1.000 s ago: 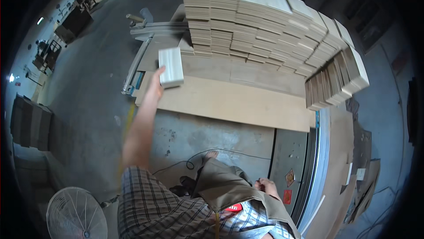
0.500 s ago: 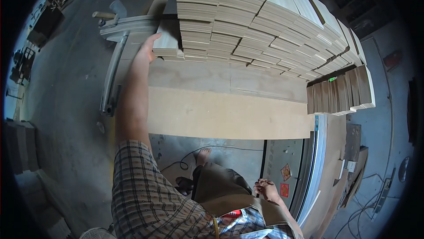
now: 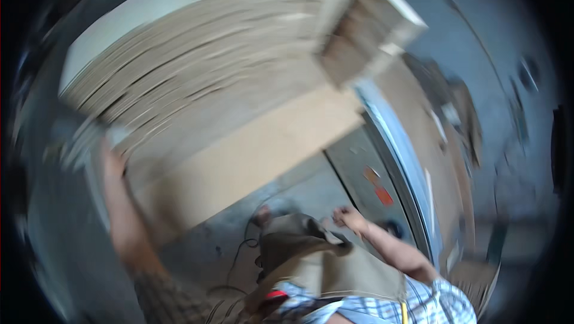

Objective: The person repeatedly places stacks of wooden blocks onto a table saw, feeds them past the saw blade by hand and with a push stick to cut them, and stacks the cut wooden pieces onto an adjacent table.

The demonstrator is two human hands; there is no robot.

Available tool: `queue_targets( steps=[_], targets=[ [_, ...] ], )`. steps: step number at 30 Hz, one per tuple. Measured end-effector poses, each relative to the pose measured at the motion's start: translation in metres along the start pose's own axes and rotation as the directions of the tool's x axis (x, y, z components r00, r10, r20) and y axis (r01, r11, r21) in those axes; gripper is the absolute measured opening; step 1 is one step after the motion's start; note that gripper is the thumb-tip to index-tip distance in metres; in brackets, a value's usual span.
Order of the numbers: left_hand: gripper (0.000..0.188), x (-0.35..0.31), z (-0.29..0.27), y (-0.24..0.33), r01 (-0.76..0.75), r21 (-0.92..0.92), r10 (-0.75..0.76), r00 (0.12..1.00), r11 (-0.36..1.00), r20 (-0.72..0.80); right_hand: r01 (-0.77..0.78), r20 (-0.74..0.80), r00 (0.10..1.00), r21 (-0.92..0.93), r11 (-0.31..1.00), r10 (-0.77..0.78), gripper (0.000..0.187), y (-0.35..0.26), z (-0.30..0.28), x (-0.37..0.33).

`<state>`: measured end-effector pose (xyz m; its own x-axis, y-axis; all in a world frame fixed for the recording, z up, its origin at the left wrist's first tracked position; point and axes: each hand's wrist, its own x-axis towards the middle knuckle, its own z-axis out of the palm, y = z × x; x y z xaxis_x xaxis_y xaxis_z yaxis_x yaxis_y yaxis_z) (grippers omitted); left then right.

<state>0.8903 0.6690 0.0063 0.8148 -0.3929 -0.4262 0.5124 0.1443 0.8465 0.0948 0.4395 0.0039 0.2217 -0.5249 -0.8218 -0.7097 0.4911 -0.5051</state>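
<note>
My left arm reaches to the left end of a long stack of pale wooden boards (image 3: 197, 49). My left hand (image 3: 112, 159) is at a short low pile of boards (image 3: 119, 135) there; its fingers are smeared by motion, so their grip cannot be made out. Under the stack lies a broad wooden panel (image 3: 251, 150), its bare front strip towards me. My right hand (image 3: 350, 219) hangs low in front of my brown apron (image 3: 353, 273), away from the boards. Its fingers are curled closed, with nothing visible in them.
Brownish boards (image 3: 359, 40) stand at the stack's right end. A metal rail (image 3: 397, 150) runs along the right, beside a dark panel with red stickers (image 3: 382, 195). A black cable (image 3: 236, 258) lies on the floor near my feet. Blurred metal equipment (image 3: 75, 144) sits at far left.
The whole view has swung round, so the stack now slants and sits further left. My left hand is still at the stack's left end. My right hand stays low and curled.
</note>
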Motion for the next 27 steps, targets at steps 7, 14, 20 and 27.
queue_targets(
  steps=[7, 14, 20, 27],
  targets=[
    [0.045, -0.128, -0.072, -0.081, -0.215, 0.107, 0.238, 0.921, 0.971, -0.309, 0.243, -0.530, 0.512, -0.665, 0.706, -0.676, 0.037, 0.028, -0.135, 0.014],
    [0.025, -0.422, 0.272, -0.291, 0.000, 0.495, -0.141, 0.959, 0.869, 0.247, -0.373, -0.889, 0.225, -0.456, 0.808, -0.398, 0.042, 0.168, -0.345, -0.020],
    [0.033, -0.476, 0.351, -0.349, -0.103, 0.622, -0.366, 0.730, 0.776, 0.577, -0.417, -0.833, 0.434, -0.524, 0.743, -0.344, 0.026, 0.269, -0.393, -0.048],
    [0.031, -0.503, 0.389, -0.388, -0.108, 0.691, -0.417, 0.727, 0.715, 0.545, -0.002, -0.672, 0.672, -0.424, 0.906, -0.313, 0.025, 0.191, -0.387, -0.039]
  ],
)
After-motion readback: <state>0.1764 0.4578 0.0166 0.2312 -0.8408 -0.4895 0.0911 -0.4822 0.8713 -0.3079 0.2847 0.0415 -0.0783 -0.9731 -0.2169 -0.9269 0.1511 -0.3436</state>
